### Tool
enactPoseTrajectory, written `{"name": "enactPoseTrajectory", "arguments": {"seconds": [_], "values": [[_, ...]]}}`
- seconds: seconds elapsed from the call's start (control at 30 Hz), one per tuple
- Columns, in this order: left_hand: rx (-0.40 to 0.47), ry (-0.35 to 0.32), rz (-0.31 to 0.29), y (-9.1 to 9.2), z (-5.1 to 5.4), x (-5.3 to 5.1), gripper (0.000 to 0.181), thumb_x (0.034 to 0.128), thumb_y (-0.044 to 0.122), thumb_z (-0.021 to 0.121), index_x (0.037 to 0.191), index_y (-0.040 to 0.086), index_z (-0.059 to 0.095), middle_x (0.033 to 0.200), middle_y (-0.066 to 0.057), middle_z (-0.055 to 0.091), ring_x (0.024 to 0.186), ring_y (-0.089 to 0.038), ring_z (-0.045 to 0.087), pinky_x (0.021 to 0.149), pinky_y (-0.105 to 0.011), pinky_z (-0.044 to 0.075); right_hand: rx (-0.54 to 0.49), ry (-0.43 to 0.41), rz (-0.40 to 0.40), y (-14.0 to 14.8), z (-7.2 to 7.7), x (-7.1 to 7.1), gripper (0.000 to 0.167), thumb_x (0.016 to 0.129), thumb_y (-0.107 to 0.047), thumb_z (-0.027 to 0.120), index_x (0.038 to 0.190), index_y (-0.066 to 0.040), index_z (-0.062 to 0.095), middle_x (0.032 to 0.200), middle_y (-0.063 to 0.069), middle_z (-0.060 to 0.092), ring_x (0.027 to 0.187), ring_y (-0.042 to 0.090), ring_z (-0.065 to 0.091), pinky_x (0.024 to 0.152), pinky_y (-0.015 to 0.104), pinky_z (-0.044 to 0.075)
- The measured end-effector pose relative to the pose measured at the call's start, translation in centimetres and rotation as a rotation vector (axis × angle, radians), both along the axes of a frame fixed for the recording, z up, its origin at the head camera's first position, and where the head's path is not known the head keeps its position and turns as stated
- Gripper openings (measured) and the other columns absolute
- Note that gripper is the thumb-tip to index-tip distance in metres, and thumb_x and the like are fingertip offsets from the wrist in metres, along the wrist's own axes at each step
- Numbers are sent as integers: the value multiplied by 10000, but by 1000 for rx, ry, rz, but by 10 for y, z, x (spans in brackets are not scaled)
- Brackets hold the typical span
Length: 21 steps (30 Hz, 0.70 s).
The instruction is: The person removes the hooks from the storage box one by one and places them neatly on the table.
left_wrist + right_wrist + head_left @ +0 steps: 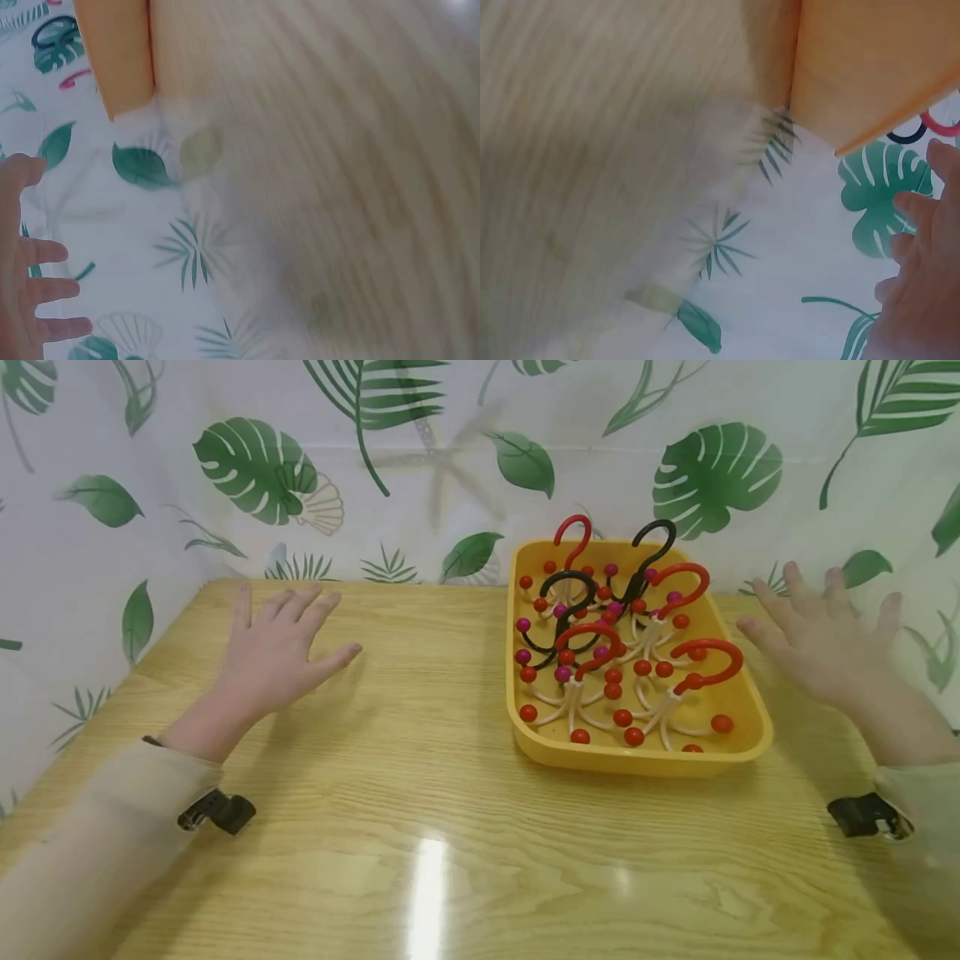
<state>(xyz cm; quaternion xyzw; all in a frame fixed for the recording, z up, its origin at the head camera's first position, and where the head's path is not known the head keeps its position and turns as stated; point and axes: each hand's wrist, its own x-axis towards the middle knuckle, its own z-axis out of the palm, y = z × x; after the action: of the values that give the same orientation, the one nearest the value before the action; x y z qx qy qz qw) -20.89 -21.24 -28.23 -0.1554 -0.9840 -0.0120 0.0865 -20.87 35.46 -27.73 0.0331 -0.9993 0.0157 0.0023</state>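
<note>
A yellow tray (637, 762) stands right of the table's middle, holding several hook-topped racks, some with a red hook (708, 664), others with a black hook (656, 539), their thin curved legs tipped with red or magenta balls. My left hand (273, 647) is well to the tray's left, fingers spread and holding nothing; it also shows in the left wrist view (34, 277). Just right of the tray, my right hand (832, 643) has its fingers spread, nothing in it; the right wrist view shows it too (922, 262). Neither hand touches the tray.
The wood-grain table (420, 693) carries a bright light reflection near its front. Behind it, and down its left side, hangs a white cloth (420, 502) printed with green leaves. Black straps with small fittings are on both wrists.
</note>
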Motion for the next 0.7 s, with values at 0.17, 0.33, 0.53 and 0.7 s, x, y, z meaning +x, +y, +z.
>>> {"name": "enactPoseTrajectory", "arguments": {"seconds": [0.17,0.33,0.53,0.7], "values": [[32,42,-70,21,-4,10,769,917,684,340,1477,158,353,1506,-105,339,1334,-371,320,1103,-519,-136,-44,-6,103,-7,-10,4,690,1000,-547,172,1533,-152,-16,1546,199,-132,1335,477,-247,904,692,-270],[89,72,-168,40,-8,19,687,924,603,452,1426,136,433,1449,-100,420,1295,-346,396,1127,-517,-59,-103,-10,250,-11,-19,8,610,1037,-338,242,1520,-50,8,1551,248,-54,1384,433,-189,983,627,-252],[153,63,-236,65,-10,27,630,914,563,507,1380,140,482,1400,-69,474,1277,-307,426,1137,-510,51,-94,-37,225,-16,-23,11,591,1033,-328,237,1526,-67,40,1571,173,-41,1404,407,-149,962,634,-269],[223,35,-276,83,-9,32,592,920,549,510,1361,154,502,1381,-48,494,1277,-286,417,1083,-514,219,-112,-48,210,-20,-22,11,624,1032,-423,210,1527,-73,62,1569,169,-6,1410,395,-131,990,646,-226]]}}
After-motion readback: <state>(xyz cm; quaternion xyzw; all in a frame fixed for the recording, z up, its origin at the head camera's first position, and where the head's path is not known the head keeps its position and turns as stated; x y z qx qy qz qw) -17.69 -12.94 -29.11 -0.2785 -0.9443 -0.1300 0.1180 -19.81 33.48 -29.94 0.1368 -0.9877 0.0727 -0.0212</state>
